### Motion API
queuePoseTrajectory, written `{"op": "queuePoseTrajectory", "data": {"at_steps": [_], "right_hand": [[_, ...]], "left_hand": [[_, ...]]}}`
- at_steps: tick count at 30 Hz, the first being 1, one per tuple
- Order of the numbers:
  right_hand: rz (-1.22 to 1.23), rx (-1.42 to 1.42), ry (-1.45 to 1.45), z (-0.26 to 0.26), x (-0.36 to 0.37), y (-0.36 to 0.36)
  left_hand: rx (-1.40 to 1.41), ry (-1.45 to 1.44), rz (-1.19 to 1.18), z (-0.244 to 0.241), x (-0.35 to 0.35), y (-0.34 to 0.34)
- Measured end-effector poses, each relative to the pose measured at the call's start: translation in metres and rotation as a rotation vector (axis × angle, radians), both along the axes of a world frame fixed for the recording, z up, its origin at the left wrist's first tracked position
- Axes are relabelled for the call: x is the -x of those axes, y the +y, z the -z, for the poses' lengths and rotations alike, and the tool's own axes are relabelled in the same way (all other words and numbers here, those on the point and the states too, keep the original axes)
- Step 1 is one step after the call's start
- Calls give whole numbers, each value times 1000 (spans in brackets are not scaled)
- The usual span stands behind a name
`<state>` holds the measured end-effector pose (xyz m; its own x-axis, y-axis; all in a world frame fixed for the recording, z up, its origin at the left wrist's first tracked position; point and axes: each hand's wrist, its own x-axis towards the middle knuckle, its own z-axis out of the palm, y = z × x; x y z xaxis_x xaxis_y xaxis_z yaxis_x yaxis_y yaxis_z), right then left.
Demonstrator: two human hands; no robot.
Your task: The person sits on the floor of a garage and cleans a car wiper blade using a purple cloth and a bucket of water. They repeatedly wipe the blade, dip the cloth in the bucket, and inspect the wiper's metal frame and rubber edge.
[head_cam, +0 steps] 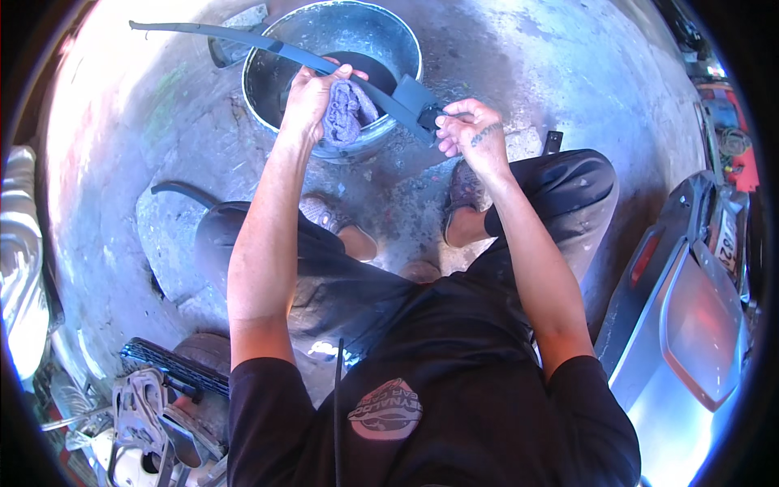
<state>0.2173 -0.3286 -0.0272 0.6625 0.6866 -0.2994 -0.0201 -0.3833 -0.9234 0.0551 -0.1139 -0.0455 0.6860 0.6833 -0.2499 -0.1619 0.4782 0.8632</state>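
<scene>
A long, curved grey plastic trim strip (243,38) stretches over a round metal basin (414,42) with dark liquid (371,64) inside. My left hand (307,97) grips the strip near its middle, thumb on top, and also has a crumpled purple-grey cloth (344,119) bunched under it, against the strip. At the strip's wider right end, a flat tab (414,91) sticks out beside a small black piece (431,117). My right hand (476,131) pinches that black piece between thumb and fingertips. How the piece joins the strip cannot be made out.
Below the left forearm lie a black grille (173,365) and assorted vehicle parts (143,408). A large silver-and-black body panel (675,316) leans at the right. A second curved dark strip (182,190) rests by the left knee. Silvery sheeting (23,262) hangs at the far left.
</scene>
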Motion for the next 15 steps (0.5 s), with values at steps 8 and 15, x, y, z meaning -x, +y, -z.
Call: {"op": "queuePoseTrajectory", "data": {"at_steps": [8, 15], "right_hand": [[-32, 6, 17, -3, -2, 1], [56, -54, 226, -2, -2, -1]], "left_hand": [[19, -22, 14, 2, 1, 1], [65, -57, -36, -1, -2, 0]]}}
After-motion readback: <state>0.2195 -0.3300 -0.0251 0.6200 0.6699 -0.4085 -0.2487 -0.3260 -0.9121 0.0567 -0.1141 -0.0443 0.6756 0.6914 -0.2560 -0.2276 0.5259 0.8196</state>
